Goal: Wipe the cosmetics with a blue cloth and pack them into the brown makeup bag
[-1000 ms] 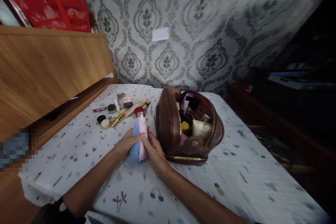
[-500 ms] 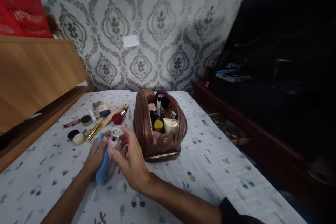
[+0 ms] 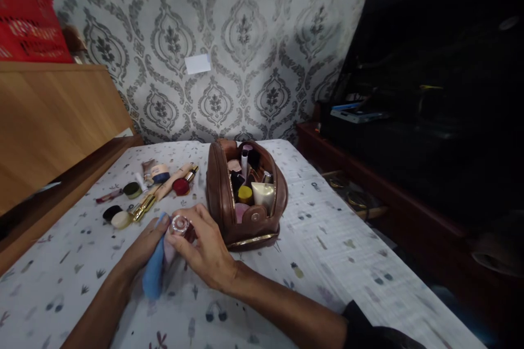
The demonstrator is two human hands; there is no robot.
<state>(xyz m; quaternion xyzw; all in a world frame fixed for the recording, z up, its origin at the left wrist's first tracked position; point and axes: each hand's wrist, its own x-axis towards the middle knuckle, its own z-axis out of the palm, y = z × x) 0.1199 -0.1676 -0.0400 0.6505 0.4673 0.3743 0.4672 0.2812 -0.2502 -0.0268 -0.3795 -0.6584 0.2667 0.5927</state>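
My left hand point(image 3: 143, 245) is closed on a blue cloth point(image 3: 154, 275), which hangs below the fingers. Against the cloth is a small pale pink bottle point(image 3: 168, 251) with a clear round cap point(image 3: 180, 224). My right hand point(image 3: 208, 245) pinches that cap between thumb and fingers; most of the bottle is hidden by the hands. Just beyond my right hand stands a brown makeup bag point(image 3: 219, 196), unzipped. Inside it show a cream tube point(image 3: 263, 194), a yellow-lidded jar point(image 3: 245, 194) and several other cosmetics.
Left of the bag lie a red round jar point(image 3: 180, 186), a gold tube point(image 3: 144, 208), a blue-based jar point(image 3: 160, 174), a dark green lid point(image 3: 131, 190) and a cream round jar point(image 3: 121, 220). A wooden cabinet point(image 3: 61, 125) borders the left side; a dark wooden unit point(image 3: 347, 169) borders the right.
My right hand has moved in over the cap, and the bottle has tipped so its cap top faces me. The cloth and both hands sit slightly lower.
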